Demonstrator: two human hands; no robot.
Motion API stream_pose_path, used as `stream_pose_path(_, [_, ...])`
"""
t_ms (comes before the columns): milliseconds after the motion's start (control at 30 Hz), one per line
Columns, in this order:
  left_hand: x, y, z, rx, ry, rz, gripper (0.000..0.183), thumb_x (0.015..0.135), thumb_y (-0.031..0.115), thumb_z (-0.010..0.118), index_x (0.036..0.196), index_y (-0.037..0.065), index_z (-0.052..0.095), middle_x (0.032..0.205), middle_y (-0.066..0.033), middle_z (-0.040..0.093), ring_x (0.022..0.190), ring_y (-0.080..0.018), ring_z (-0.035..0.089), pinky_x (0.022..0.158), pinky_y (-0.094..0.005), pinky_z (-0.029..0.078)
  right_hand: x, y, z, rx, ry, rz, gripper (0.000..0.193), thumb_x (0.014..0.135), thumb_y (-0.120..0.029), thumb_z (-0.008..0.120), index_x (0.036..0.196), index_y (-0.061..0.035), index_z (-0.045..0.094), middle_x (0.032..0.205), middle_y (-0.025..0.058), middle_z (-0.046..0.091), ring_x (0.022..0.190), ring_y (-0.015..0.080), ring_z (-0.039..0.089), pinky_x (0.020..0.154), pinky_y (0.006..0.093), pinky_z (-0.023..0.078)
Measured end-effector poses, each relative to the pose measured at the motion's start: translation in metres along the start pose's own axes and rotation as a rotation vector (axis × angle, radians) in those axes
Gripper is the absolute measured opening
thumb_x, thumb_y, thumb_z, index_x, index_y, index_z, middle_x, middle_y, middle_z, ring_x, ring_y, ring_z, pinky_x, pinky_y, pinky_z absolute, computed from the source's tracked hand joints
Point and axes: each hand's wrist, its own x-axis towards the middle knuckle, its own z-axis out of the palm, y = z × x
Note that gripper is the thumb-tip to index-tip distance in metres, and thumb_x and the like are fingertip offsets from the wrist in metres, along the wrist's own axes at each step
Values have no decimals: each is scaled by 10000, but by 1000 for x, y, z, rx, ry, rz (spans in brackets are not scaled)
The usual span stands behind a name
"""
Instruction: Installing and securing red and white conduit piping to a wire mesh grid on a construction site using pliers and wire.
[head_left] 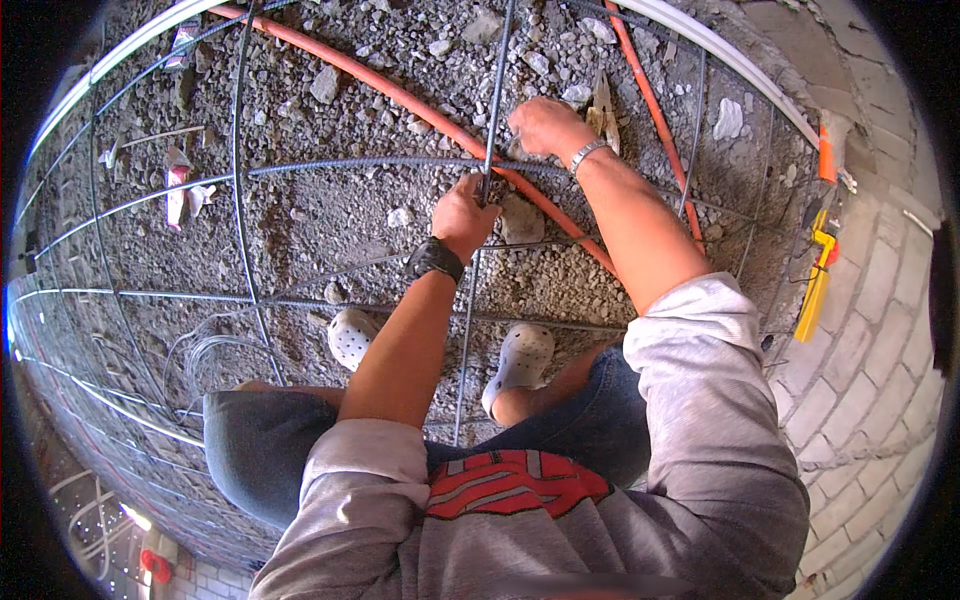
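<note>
A long steel rebar (500, 80) runs up and down through the middle of a mesh. Just below its crossing with a sideways rebar (360, 164), my left hand (465, 215) is closed on the upright bar. My right hand (548, 128) is curled into a fist to the right of that crossing, above the gravel. Whatever its fingers hold, if anything, is hidden. An orange conduit (390, 93) slants under the crossing, close to both hands. Beneath my left hand's side of the mesh, a large stone (522, 219) rests on the ground.
Loose gravel (350, 235) lies beneath the mesh. A second orange conduit (652, 90) runs at the right. Coiled thin wire (225, 350) sits at the left. Beside the block wall (860, 310) is a yellow tool (817, 285). My clogs (523, 358) are between bars.
</note>
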Motion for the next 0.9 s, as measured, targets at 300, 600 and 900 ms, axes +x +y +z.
stream_pose_path(300, [-1,16,-10,306,53,501,82,757,103,599,821,53,602,802,-101,548,782,-289,554,693,-401,466,2,-4,-9,-39,-131,71,215,709,-86,562,870,-12,682,947,184,651,900,340,632,790,399,511])
stream_pose_path(600, [40,31,-28,336,-21,605,88,786,116,525,822,74,593,778,-128,604,704,-322,608,611,-431,488,-25,-40,-3,302,-340,476,253,719,-166,565,884,-16,685,996,200,638,960,325,627,826,394,486])
stream_pose_path(900, [91,58,-21,787,-407,493,169,757,237,592,738,78,647,730,-120,645,696,-307,648,583,-416,529,-37,-71,118,1105,87,370,210,927,-192,424,817,-35,509,577,68,547,415,142,463,376,267,348])
